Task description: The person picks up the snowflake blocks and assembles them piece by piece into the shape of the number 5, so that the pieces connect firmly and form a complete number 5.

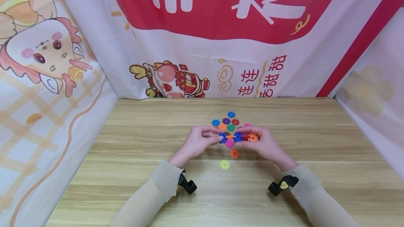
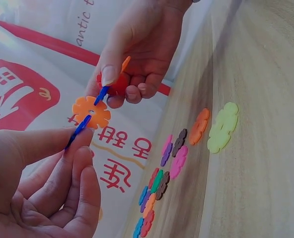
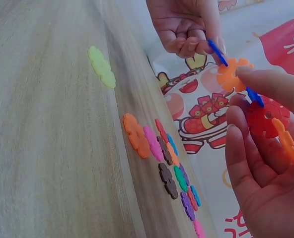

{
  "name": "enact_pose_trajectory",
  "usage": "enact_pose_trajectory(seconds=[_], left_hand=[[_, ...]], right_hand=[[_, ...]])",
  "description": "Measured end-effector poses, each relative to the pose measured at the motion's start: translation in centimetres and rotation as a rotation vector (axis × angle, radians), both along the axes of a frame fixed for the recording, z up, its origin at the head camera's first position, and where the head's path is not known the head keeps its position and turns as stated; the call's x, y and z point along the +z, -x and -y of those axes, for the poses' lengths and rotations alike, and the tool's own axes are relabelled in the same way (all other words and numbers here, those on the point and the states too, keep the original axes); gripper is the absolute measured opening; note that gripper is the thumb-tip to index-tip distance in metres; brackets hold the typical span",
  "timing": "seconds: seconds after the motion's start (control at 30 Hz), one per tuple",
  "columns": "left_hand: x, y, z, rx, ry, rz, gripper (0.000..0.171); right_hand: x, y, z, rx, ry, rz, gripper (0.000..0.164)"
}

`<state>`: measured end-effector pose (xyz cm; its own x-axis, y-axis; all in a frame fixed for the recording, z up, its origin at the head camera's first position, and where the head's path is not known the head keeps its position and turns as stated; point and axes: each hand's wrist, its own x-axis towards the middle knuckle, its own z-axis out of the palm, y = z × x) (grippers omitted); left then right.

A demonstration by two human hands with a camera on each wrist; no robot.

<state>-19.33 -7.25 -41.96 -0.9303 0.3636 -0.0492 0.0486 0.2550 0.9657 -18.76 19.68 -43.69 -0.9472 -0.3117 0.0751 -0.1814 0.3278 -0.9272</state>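
Note:
A chain of slotted plastic snowflake discs is held up above the table between both hands. My left hand [image 1: 197,142] pinches the blue disc [image 2: 78,132] at one end between thumb and fingers. That blue disc is joined to an orange disc [image 2: 100,118]. On its other side a second blue disc [image 3: 255,96] is slotted in, followed by a red disc [image 3: 267,119] and an end orange disc [image 3: 284,140]. My right hand [image 1: 264,145] grips this section, thumb at the second blue disc, with the red disc against its curled fingers.
Loose discs lie on the wooden table [image 1: 139,171] beneath and beyond the hands, among them a green one [image 1: 231,128] and a pink one [image 1: 229,143]. Nearer are an orange disc [image 1: 234,153] and a yellow-green disc [image 1: 224,165]. Printed cloth [image 1: 189,48] hangs behind.

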Motion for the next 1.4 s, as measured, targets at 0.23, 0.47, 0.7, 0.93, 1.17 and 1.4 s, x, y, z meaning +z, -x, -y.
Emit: enact_pose_trajectory(seconds=[0.23,0.47,0.7,0.93,1.17,1.4], left_hand=[[-0.2,0.0,-0.2,-0.014,-0.024,0.005,0.021],[-0.3,-0.2,-0.6,-0.017,-0.052,0.011,0.022],[-0.7,-0.3,-0.8,-0.014,-0.063,0.023,0.018],[-0.7,-0.3,-0.8,-0.009,-0.052,0.014,0.015],[-0.8,-0.3,-1.0,-0.001,-0.058,0.018,0.013],[-0.6,-0.6,-1.2,0.007,-0.083,0.028,0.013]], right_hand=[[-0.1,0.1,0.2,0.012,0.042,0.0,0.03],[-0.3,0.1,0.6,0.024,0.08,-0.029,0.021],[-0.3,0.0,0.7,0.035,0.056,-0.037,0.02],[-0.5,0.0,0.7,0.028,0.041,-0.03,0.019],[-0.4,-0.1,0.9,0.02,0.033,-0.032,0.016],[-0.4,0.0,0.9,0.027,0.018,-0.05,0.016]])
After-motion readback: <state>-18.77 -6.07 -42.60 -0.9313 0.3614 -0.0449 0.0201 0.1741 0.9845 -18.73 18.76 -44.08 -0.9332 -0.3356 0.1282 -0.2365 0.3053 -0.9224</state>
